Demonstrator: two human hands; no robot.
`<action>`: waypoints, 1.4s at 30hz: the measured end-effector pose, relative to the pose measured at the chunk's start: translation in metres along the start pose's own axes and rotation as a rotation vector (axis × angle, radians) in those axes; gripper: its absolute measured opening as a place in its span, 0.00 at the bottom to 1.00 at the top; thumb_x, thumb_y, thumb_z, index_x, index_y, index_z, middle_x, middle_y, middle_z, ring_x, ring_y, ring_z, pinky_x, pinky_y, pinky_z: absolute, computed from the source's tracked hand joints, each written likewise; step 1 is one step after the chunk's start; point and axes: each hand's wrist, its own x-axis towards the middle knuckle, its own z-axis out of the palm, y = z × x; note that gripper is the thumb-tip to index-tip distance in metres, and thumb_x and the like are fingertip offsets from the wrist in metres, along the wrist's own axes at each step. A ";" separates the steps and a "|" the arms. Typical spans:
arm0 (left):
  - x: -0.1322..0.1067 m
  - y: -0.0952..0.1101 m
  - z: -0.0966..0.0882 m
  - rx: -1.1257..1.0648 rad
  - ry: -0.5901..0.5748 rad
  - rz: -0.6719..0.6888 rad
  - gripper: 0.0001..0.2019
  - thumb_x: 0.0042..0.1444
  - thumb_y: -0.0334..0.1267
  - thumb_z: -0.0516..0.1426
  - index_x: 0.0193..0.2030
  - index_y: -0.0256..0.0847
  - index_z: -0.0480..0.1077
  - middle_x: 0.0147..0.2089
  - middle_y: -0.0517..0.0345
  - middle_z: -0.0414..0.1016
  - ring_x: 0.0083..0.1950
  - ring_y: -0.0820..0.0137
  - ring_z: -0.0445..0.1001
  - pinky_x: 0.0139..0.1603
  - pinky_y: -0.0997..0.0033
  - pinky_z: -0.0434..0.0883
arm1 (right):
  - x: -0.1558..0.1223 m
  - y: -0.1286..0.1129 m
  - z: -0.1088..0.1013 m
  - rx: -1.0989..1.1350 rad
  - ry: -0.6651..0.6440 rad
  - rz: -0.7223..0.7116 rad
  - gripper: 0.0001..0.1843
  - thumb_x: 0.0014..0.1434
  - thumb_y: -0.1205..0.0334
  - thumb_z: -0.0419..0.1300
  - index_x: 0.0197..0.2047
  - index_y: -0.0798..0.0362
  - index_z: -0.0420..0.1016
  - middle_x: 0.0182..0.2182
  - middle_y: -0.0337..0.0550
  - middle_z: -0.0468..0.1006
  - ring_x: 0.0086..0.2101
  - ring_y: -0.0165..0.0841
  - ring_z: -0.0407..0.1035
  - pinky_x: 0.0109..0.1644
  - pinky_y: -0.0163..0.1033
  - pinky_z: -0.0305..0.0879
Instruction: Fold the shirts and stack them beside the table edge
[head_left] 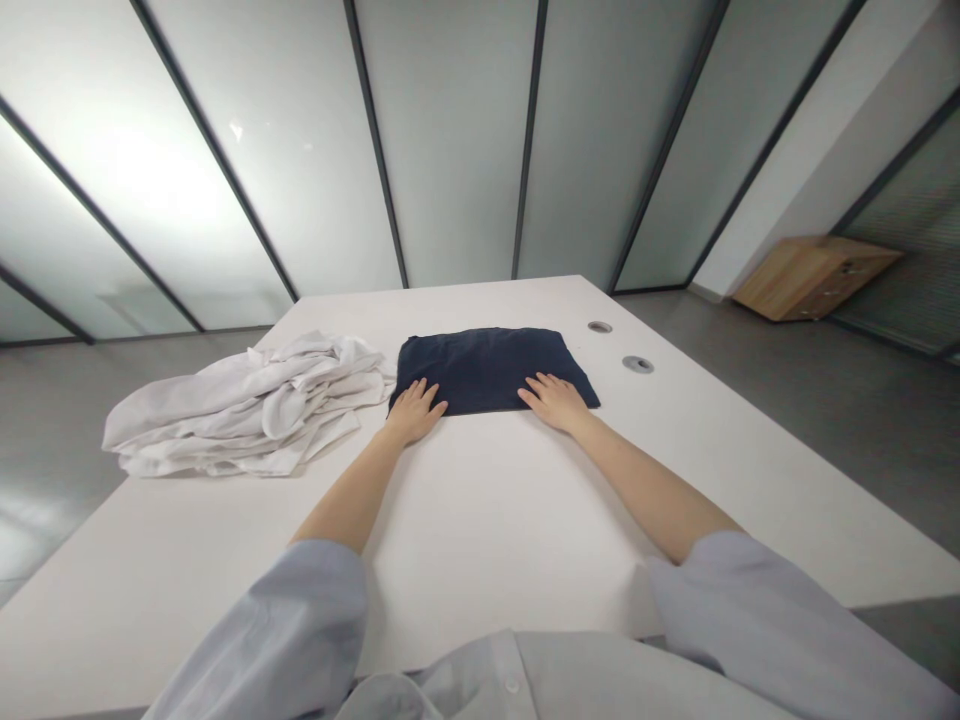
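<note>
A dark navy cloth (487, 365), folded into a neat rectangle, lies flat on the white table (480, 520). My left hand (415, 410) rests palm down on its near left corner, fingers stretched out. My right hand (553, 400) lies flat on its near right edge, fingers also spread. Neither hand grips anything.
A heap of crumpled white garments (247, 405) sits on the table to the left of the navy cloth. Two round cable ports (637, 364) are set in the tabletop at the right. Frosted glass walls stand behind, and a wooden cabinet (814, 275) is on the floor at far right.
</note>
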 end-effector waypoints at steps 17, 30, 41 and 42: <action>-0.006 0.007 -0.008 0.066 -0.035 -0.051 0.36 0.64 0.59 0.40 0.73 0.41 0.49 0.75 0.48 0.42 0.75 0.54 0.41 0.71 0.52 0.46 | -0.004 -0.006 -0.005 -0.039 0.063 -0.062 0.33 0.66 0.50 0.43 0.70 0.54 0.54 0.70 0.51 0.49 0.69 0.45 0.40 0.69 0.52 0.41; -0.014 0.021 -0.036 0.120 0.113 -0.033 0.27 0.65 0.56 0.42 0.53 0.40 0.71 0.52 0.46 0.77 0.57 0.56 0.72 0.68 0.51 0.50 | -0.012 -0.024 -0.044 -0.111 0.041 0.067 0.32 0.68 0.44 0.40 0.48 0.54 0.79 0.41 0.55 0.81 0.45 0.45 0.75 0.49 0.47 0.64; 0.007 0.068 -0.063 0.087 0.044 0.064 0.27 0.63 0.53 0.46 0.61 0.40 0.66 0.55 0.44 0.75 0.56 0.55 0.73 0.53 0.58 0.69 | 0.012 -0.049 -0.062 -0.086 0.075 -0.106 0.24 0.67 0.50 0.47 0.56 0.53 0.74 0.50 0.55 0.78 0.51 0.46 0.71 0.55 0.48 0.63; 0.015 0.075 -0.059 0.064 0.081 0.098 0.27 0.64 0.51 0.45 0.65 0.40 0.61 0.59 0.44 0.72 0.59 0.56 0.71 0.55 0.57 0.68 | 0.022 -0.053 -0.060 -0.059 0.116 -0.157 0.24 0.67 0.52 0.46 0.59 0.53 0.71 0.53 0.54 0.76 0.54 0.45 0.69 0.58 0.47 0.61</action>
